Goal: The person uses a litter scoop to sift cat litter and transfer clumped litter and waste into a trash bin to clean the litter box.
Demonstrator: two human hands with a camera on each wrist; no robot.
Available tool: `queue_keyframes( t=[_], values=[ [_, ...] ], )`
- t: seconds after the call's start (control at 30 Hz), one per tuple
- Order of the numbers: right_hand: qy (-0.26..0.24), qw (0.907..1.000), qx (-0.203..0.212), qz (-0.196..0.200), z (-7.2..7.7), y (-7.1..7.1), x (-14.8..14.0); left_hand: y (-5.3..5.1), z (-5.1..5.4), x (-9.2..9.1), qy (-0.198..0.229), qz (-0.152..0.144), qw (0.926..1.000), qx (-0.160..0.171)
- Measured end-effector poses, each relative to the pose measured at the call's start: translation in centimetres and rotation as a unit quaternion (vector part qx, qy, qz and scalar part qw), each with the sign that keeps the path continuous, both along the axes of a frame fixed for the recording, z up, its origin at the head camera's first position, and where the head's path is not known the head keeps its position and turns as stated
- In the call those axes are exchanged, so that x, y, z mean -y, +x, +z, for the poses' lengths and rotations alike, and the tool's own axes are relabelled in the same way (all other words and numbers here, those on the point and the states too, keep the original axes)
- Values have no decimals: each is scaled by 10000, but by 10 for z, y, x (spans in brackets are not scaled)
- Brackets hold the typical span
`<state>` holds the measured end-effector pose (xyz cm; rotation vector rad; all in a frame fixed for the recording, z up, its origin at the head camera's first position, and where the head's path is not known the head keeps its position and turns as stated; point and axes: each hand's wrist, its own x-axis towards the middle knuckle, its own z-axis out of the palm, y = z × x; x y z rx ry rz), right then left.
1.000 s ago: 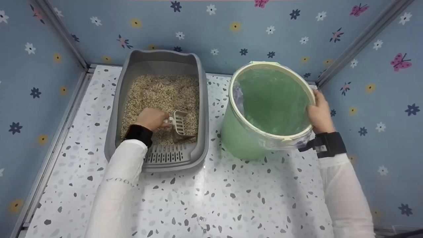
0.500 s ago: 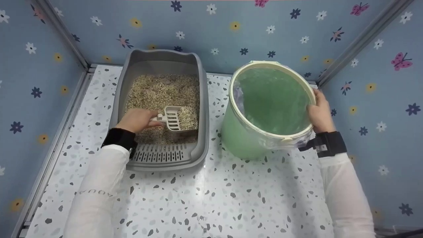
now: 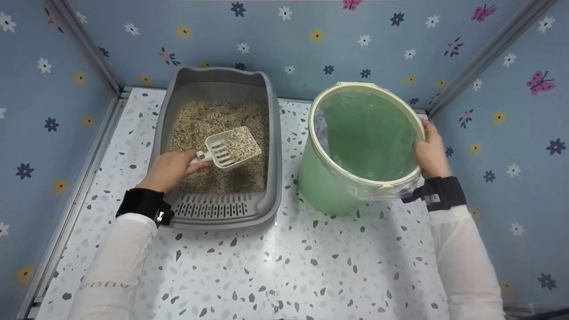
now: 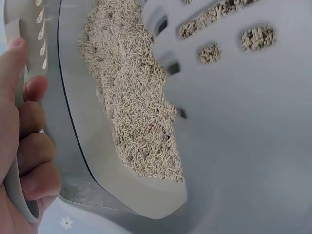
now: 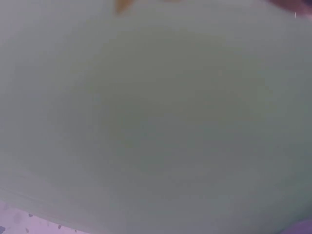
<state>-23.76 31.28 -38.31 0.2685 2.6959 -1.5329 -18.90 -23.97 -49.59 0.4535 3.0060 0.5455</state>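
A pale slotted scoop [image 3: 215, 142], loaded with light pellets [image 3: 242, 144] toward its front edge, hung above the litter [image 3: 195, 118] inside a grey litter tray [image 3: 274, 155]. The left hand [image 3: 171, 170] gripped its handle, thumb along the top and fingers curled beneath, as the left wrist view showed. Some litter lay in slots of the tray's grey plastic. Beside the tray, apart from it, a green bin [image 3: 326, 189] leaned, its cream rim [image 3: 312, 133] lined with a clear bag [image 3: 321, 126]. The right hand [image 3: 431, 153] held that rim at its right side. Both stood on a speckled floor [image 3: 311, 266] before a blue flowered wall [image 3: 284, 44].
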Motion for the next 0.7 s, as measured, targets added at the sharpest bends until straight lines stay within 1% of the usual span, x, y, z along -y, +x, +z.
queue_keyframes(
  t=[0.13,0.3,0.43,0.57,0.7],
  values=[
    [8,10000,20,-2,0,1,0,5,-4,0,218,152,9996,95],
    [-24,10000,16,28,0,1,0,10,-9,1,323,341,9986,221],
    [-24,10000,39,11,0,1,-1,12,-12,0,524,444,9971,326],
    [18,10000,37,-6,0,1,-1,13,-13,-1,655,518,9959,336],
    [61,10000,5,15,0,0,-1,14,-12,-2,783,507,9953,271]
  ],
)
